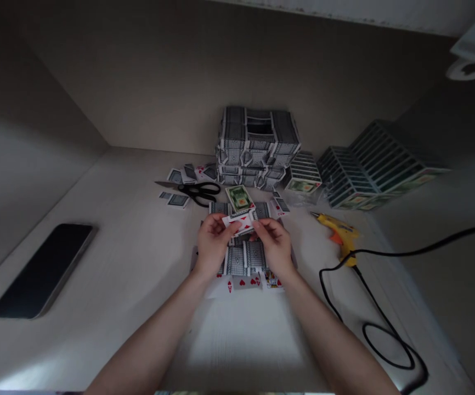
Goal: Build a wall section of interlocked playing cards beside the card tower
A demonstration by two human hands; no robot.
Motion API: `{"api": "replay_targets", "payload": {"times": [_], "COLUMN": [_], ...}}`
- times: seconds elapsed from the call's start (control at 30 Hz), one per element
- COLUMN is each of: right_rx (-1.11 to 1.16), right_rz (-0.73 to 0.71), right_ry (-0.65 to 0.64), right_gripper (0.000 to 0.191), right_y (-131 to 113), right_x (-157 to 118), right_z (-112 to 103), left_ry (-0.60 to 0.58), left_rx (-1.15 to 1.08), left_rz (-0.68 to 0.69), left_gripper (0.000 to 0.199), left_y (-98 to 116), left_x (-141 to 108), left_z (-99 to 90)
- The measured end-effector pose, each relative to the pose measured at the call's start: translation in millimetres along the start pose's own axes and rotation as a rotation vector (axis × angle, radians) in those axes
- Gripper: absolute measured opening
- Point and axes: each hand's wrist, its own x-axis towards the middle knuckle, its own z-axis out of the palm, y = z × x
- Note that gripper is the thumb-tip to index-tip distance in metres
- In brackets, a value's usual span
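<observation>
Left hand [213, 245] and right hand [274, 246] pinched playing cards [239, 222]
Held by the edges, clear above a grey-backed card structure [243, 259]

From my remote view, a pale desktop [97, 230] sits boxed into an alcove, with a beige back wall [147, 93] at 12 o'clock meeting a shadowed left wall [19, 142] in a corner around 10 o'clock. A white fixture [474, 57] juts in at 2 o'clock, the right wall [455, 142] falls dim at 3 o'clock, and soft, low light washes the back wall.
</observation>
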Motion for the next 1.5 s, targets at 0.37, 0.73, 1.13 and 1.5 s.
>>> {"api": "replay_targets", "payload": {"times": [0.37,0.73,1.13,1.5], "right_rx": [0.098,0.138,0.045,-0.029], "right_rz": [0.090,0.162,0.115,0.006], "right_ry": [0.001,-0.006,0.058,0.037], "right_gripper": [0.030,0.022,0.017,0.018], "right_y": [13,10,5,3], "right_x": [8,9,7,4], "right_z": [-10,-8,-6,-3], "left_ry": [-0.037,-0.039,-0.035,-0.099], "left_rx": [0.056,-0.023,0.001,0.084], "left_rz": [-0.081,-0.144,-0.125,-0.176], "left_gripper": [0.023,0.022,0.029,0.025], "left_y": [4,7,-1,-3], "left_x": [-4,-5,-2,-1], "left_z": [0.7,-0.3,0.8,-0.9]}}
